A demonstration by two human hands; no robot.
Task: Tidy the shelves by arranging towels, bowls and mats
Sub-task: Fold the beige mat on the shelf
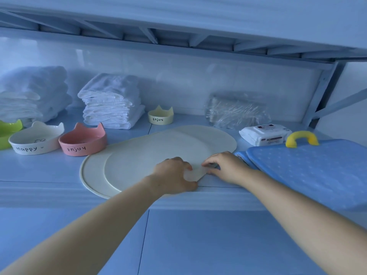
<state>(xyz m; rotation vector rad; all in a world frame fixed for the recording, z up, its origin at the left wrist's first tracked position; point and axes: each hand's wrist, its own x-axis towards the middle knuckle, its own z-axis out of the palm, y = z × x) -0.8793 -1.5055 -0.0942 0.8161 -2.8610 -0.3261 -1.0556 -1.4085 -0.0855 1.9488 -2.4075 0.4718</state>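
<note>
Cream mats (151, 155), overlapped and lying flat at the middle of the shelf (39, 171), near rim close to the shelf's front lip. Left hand (174, 175) on the mats' near right edge, fingers curled, pinching a lifted pale corner there. Right hand (224, 167) just beside it, fingertips pinching the same corner from the other side. Left of the mats: pink bowl (83, 140) marked "Enjoy", close against the rim; white bowl (35, 139) marked "Happy" beside that; green bowl (8, 132) cut off by the frame's edge. Behind these, left towel stack (33, 92) and right towel stack (113, 102), folded and white, with a small yellow bowl (160, 116) just right of the latter. On the right: plastic-wrapped pack (236, 110) at the back, wipes pack (264, 134) in front of it, and blue dotted mat (317, 171) beside the right hand, overhanging the shelf's front, yellow handle (301, 137) at its far edge.
</note>
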